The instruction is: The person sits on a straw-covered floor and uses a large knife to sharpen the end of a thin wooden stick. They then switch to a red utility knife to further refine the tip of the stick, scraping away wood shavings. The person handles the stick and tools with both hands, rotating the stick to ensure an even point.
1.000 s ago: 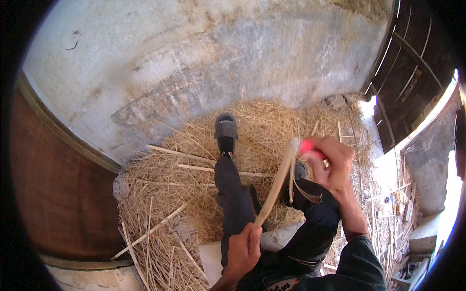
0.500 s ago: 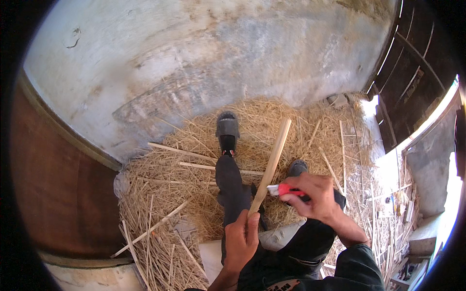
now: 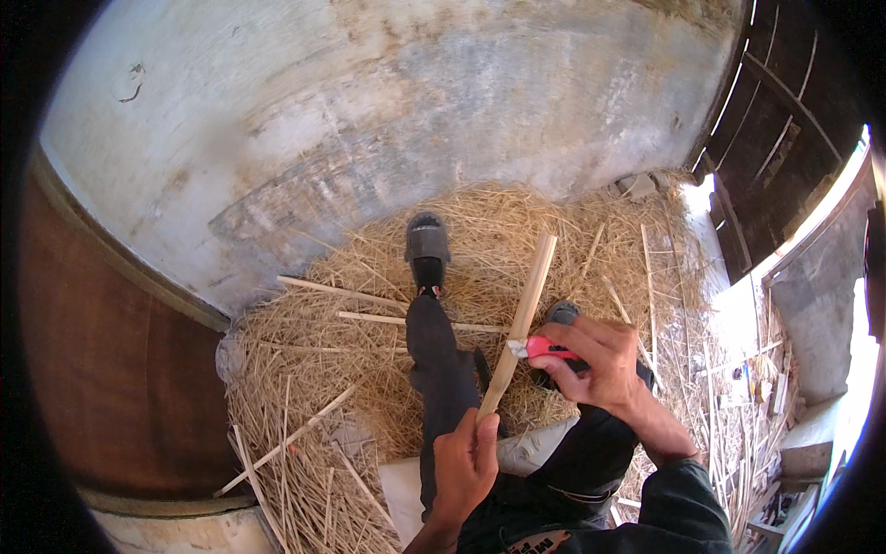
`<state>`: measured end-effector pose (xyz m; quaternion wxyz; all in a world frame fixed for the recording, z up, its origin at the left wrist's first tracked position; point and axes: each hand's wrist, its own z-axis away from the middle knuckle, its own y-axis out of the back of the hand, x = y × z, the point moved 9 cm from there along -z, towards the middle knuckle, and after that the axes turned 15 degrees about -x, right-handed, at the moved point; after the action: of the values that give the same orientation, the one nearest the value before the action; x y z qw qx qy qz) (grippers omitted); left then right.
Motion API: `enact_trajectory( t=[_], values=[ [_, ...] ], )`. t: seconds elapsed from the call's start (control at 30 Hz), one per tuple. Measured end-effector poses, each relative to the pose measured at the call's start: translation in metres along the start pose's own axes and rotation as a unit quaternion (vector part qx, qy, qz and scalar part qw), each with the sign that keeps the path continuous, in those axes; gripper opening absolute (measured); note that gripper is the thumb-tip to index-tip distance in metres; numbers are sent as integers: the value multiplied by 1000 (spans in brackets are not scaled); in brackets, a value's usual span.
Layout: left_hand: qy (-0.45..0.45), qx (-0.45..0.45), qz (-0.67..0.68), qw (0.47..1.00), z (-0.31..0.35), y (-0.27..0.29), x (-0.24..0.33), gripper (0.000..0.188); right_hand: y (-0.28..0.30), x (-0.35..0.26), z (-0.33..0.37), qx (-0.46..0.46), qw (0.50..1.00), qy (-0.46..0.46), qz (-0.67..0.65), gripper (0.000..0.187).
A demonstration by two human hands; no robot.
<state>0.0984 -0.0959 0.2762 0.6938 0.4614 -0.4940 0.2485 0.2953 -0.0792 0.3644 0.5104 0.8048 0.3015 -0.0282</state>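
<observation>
A pale split strip of wood or bamboo slants up and away from my lap, its far end above the shavings. My left hand is closed round its near end, thumb along the top. In my right hand I grip a red utility knife. The knife's pale tip meets the strip at about its middle, from the right side. My fingers hide the back of the knife handle. Below the strip lies a white sheet beside my dark-clothed legs.
Straw-like shavings cover the floor around my sandalled feet. Loose strips lie on both sides, with a pile at lower left. A stained wall stands ahead, a brown panel at left, dark boards at right.
My right hand and the knife have moved slightly up along the strip. The strip's far end sits a little lower and to the right, and my left hand has shifted slightly right.
</observation>
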Motion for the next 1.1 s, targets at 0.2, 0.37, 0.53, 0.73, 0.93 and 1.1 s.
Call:
enact_trajectory(
  t=[0.2,0.37,0.53,0.73,0.93,1.1],
  values=[
    [-1,-11,17,1000,10,2,-3,39,26,4,-11,48,999,3,8,23],
    [15,-26,35,999,25,4,-7,41,53,14,-23,80,996,-48,15,24],
    [33,-63,37,997,44,-8,-27,38,106,90,-10,229,950,-210,15,24],
    [42,-20,7,999,19,10,-36,35,49,36,-13,77,989,-111,-65,22],
    [-13,20,-6,1000,-1,16,0,36,-15,-21,0,-41,999,12,-31,25],
    [-20,26,-17,999,-4,13,3,35,-17,-21,-3,-45,999,3,-17,27]
  ],
)
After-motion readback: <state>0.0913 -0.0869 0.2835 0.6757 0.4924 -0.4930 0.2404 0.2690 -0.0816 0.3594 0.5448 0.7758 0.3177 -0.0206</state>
